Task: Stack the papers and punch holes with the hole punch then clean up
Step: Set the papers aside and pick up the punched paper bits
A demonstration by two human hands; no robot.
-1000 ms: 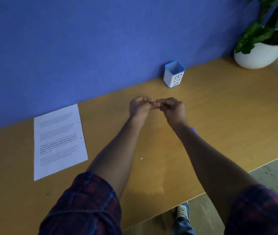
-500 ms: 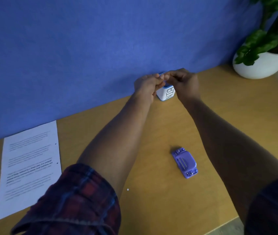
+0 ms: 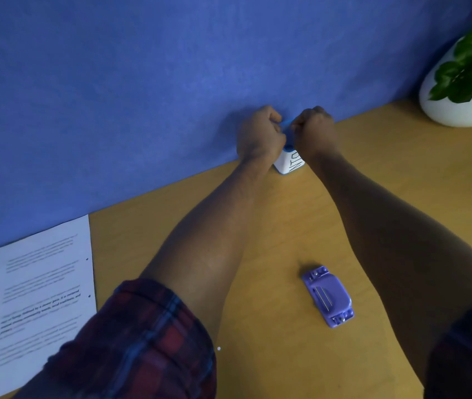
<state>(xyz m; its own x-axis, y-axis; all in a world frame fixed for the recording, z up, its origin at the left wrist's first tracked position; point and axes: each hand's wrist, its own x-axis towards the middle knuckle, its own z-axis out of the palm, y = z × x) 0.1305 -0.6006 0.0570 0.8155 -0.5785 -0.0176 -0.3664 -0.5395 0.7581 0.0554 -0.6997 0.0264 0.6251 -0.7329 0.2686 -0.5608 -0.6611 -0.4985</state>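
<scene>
I count 2 hands, my left hand [image 3: 259, 133] and my right hand [image 3: 314, 131] | 1 stack of papers [image 3: 42, 298] with 2 punched holes along its right edge | 1 purple hole punch [image 3: 328, 296] | 1 white bin with blue rim [image 3: 289, 162] | 1 potted plant [image 3: 465, 79] | 1 small white speck [image 3: 219, 348] on 1 wooden desk [image 3: 387, 174]

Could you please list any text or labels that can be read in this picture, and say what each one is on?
"BIN": black letters running sideways on the white side of the small blue-rimmed container by the wall, partly hidden by the hands.
Printed paragraphs on the paper: too blurred to read.
Purple hole punch: no readable marking.
White plant pot: no text visible.
</scene>
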